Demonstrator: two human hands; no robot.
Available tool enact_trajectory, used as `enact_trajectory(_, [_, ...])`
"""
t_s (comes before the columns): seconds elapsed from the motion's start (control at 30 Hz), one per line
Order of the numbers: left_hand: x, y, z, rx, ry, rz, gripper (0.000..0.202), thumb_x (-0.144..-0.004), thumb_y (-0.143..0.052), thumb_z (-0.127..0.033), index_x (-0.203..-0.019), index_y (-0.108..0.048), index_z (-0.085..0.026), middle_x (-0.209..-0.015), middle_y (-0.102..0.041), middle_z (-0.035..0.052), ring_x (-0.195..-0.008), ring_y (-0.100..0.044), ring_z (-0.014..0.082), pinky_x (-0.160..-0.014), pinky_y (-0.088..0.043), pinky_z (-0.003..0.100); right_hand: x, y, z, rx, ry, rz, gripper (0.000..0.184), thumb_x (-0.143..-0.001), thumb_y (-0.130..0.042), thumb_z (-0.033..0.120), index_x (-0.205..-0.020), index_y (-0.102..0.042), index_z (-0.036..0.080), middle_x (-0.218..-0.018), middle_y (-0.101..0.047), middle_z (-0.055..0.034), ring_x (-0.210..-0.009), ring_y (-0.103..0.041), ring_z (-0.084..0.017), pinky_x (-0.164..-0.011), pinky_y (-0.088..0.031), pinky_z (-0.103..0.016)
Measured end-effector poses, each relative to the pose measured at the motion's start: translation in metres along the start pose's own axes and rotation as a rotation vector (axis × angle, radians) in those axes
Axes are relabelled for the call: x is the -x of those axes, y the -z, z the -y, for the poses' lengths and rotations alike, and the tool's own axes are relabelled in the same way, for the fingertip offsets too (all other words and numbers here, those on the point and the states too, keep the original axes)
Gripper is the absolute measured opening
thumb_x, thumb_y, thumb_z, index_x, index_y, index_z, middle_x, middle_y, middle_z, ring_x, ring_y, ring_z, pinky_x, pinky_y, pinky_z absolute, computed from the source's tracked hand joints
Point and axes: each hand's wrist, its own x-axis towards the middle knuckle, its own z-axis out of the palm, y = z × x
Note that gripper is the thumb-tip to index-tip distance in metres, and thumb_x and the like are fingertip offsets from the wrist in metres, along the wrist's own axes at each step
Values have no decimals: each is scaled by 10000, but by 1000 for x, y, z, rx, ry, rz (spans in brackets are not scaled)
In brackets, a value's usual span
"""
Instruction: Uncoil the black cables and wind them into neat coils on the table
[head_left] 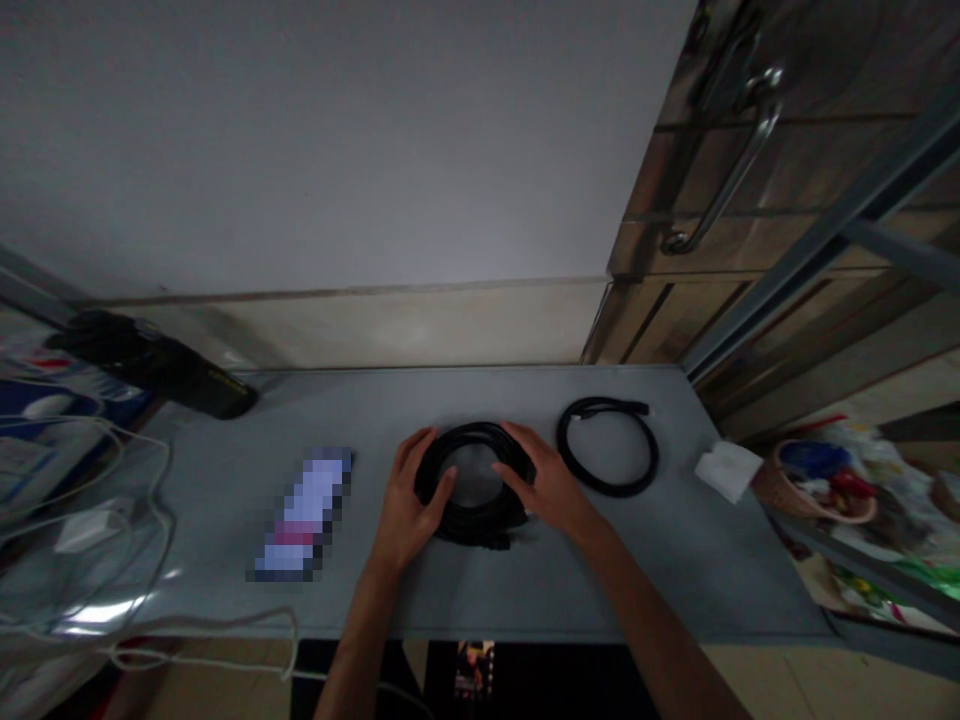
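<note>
Black cable coil (476,522), rubbery-looking and ring-shaped, near the middle of the smooth grey table (525,600), clasped by left hand (406,508) and right hand (553,488) between inner thumbs and curled outer fingers. Appears to be at a loop-steadying step; presumably calls next for even two-sided pressure. Farther right: slimmer cable ring (616,490), then papery white scrap (727,470).

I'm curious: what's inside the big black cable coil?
Grey tabletop shows inside the black cable coil, between the left hand and right hand; anything beneath the coil is hidden.
</note>
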Motion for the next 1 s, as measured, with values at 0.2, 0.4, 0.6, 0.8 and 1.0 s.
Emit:
enact_trajectory(0.2, [3,0,3,-43,-51,96,616,-1117,-637,-412,-1702,-497,-274,-1730,-499,162,-1625,-497,365,-1355,-429,624,2,1,1,31,64,33,558,-1147,-676,400,-1684,-567,295,-1682,-588,-127,-1562,-576,-304,-1347,-473,-566])
enact_trajectory(0.4, [3,0,5,-28,-57,113,594,-1118,-593,-361,-1696,-497,-263,-1734,-484,160,-1627,-485,356,-1364,-412,624,4,-1,2,70,122,37,607,-1149,-690,438,-1718,-528,302,-1729,-531,-136,-1607,-526,-309,-1356,-466,-569])
enact_trajectory(0.6, [-2,-3,0,8,-4,-2,447,-1132,-601,-395,-1554,-626,-249,-1605,-611,148,-1509,-600,329,-1315,-473,581,1,-3,4,71,171,-15,522,-1153,-694,420,-1649,-583,300,-1677,-593,-113,-1640,-462,-300,-1362,-444,-586])
enact_trajectory(0.8, [-3,1,-3,100,173,-232,367,-1158,-573,-515,-1361,-724,-249,-1397,-747,111,-1354,-687,300,-1247,-502,500,-5,6,13,-37,35,-288,270,-1183,-608,402,-1383,-732,267,-1460,-727,-108,-1413,-657,-278,-1256,-516,-515])
enact_trajectory(1.0, [-1,6,-12,156,265,-329,417,-1167,-512,-590,-1276,-740,-257,-1338,-768,108,-1322,-700,302,-1213,-524,487,-4,15,16,-99,-89,-507,349,-1216,-494,467,-1201,-750,230,-1184,-772,-98,-1141,-733,-267,-1043,-576,-439])
